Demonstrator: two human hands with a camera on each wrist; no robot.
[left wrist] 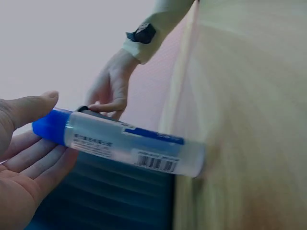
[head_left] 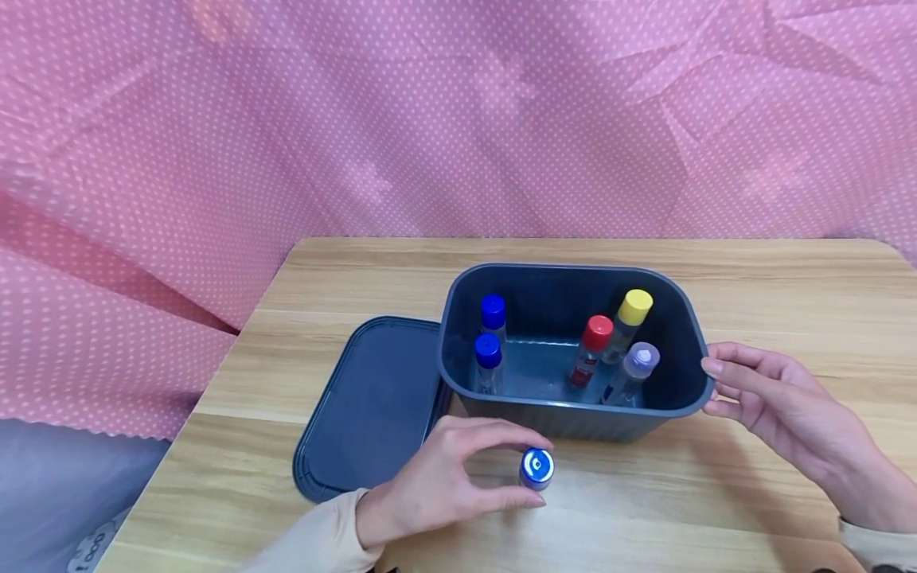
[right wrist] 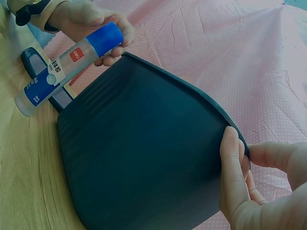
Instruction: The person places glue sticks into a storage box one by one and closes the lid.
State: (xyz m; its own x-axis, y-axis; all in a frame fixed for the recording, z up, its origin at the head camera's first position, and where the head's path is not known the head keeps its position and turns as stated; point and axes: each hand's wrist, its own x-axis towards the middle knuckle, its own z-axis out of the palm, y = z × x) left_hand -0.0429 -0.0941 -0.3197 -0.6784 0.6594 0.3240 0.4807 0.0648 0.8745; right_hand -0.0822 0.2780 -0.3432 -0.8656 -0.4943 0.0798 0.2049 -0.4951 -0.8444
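My left hand [head_left: 447,477] pinches a clear glue bottle [left wrist: 124,146] by its blue cap, thumb on one side and fingers on the other. The bottle is upright in front of the dark blue bin [head_left: 566,410]; I cannot tell whether its base touches the table. Its label shows in the right wrist view. My right hand [head_left: 795,406] grips the bin's right rim between thumb and fingers. Inside the bin, two blue-capped bottles [head_left: 489,352] stand at the left. A red-capped bottle [head_left: 597,334], a yellow-capped one [head_left: 634,309] and one with a pale translucent cap [head_left: 640,362] stand at the right.
The bin's dark lid [head_left: 380,406] lies flat on the wooden table [head_left: 788,294], left of the bin and against it. A pink dotted cloth [head_left: 430,119] hangs behind the table and down its left side.
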